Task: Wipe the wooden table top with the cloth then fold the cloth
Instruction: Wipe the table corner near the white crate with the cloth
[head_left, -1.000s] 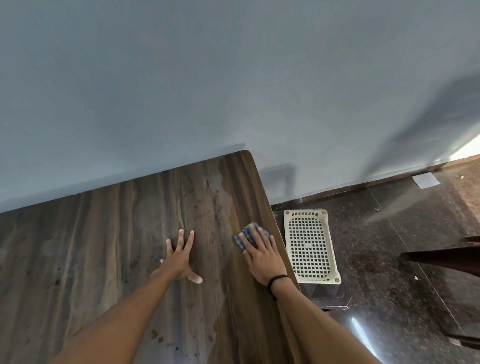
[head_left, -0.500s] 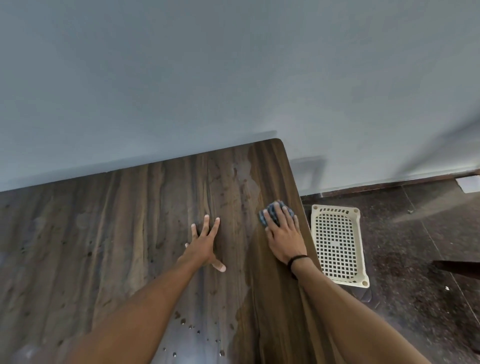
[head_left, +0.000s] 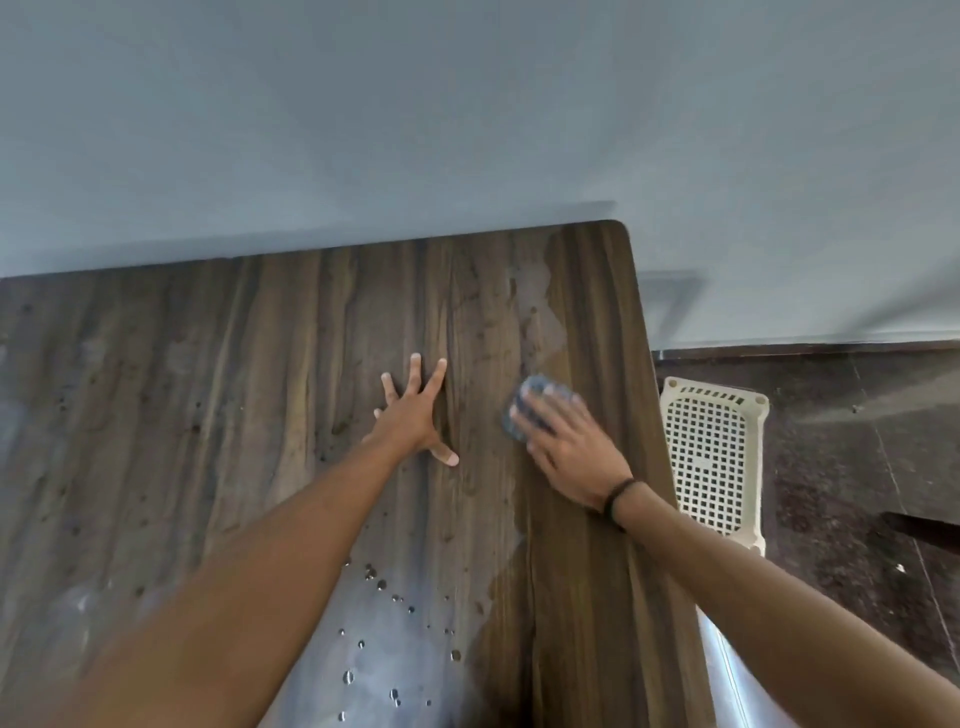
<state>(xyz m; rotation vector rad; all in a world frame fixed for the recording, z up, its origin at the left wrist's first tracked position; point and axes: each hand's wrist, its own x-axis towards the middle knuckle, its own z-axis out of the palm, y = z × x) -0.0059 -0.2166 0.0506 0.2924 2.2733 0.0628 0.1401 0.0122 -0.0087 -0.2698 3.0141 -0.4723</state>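
Cloth (head_left: 535, 387) seemingly near table (head_left: 260, 389) edge

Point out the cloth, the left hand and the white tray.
cloth (head_left: 535, 387): head view, on its far edge.
left hand (head_left: 410, 418): head view, on the back of the hand.
tray (head_left: 712, 460): head view, on the middle of its grid.

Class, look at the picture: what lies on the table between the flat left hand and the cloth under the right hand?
Only bare wood of the table top lies between the left hand and the cloth, as the head view shows.
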